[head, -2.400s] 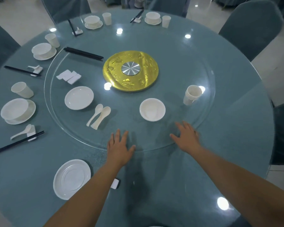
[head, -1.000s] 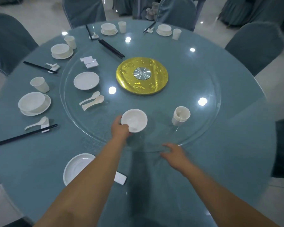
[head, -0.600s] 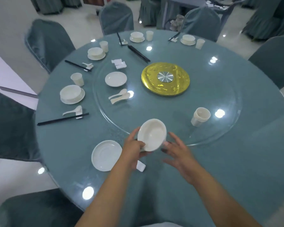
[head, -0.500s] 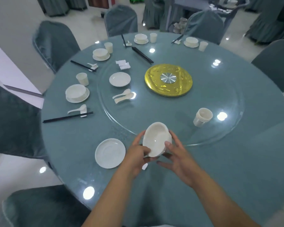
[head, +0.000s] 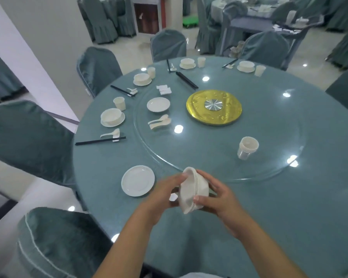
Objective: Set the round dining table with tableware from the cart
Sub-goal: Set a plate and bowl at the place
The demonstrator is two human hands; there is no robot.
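Both hands hold a nested stack of white bowls (head: 191, 192) above the near edge of the round table (head: 269, 197), tilted on its side with the mouth facing left. Left hand (head: 165, 194) — fingers curled round the rim side. Right hand (head: 219, 197) — thumb and fingers curled round the base side. An empty white saucer (head: 138, 180) lies on the table just left of the hands. Stack of cups (head: 247, 147) stands on the glass turntable (head: 279, 127).

Chairs in soft grey-green covers (head: 26, 137) stand all around. A big white pillar (head: 38, 47) rises on the left. The pale floor (head: 133, 49) is shiny. Far off stands another table (head: 255, 23) with more covered chairs.
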